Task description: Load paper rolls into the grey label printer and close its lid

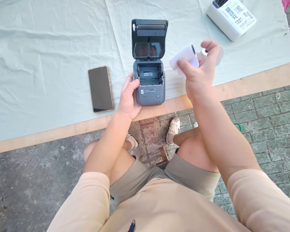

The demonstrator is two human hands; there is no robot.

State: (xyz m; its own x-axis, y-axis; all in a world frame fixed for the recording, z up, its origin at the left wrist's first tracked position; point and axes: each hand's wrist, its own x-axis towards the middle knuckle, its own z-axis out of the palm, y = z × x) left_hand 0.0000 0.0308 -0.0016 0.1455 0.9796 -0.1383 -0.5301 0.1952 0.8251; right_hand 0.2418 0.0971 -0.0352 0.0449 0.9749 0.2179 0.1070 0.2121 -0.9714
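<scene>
A small grey label printer (149, 87) stands near the front edge of the cloth-covered board, its lid (149, 38) swung up and back and its paper bay bare. My left hand (129, 96) grips the printer's left side. To the right of the printer and above the board, my right hand (200, 75) holds a white paper roll (185, 56) between thumb and fingers, the roll's hollow end pointing away to the right. A loose white strip shows behind my fingers.
A dark phone (101, 89) lies face up left of the printer. A white printer box (231, 17) sits at the far right corner of the pale cloth (50, 48). The wooden board edge (256, 79) borders brick paving; my knees and shoes are below.
</scene>
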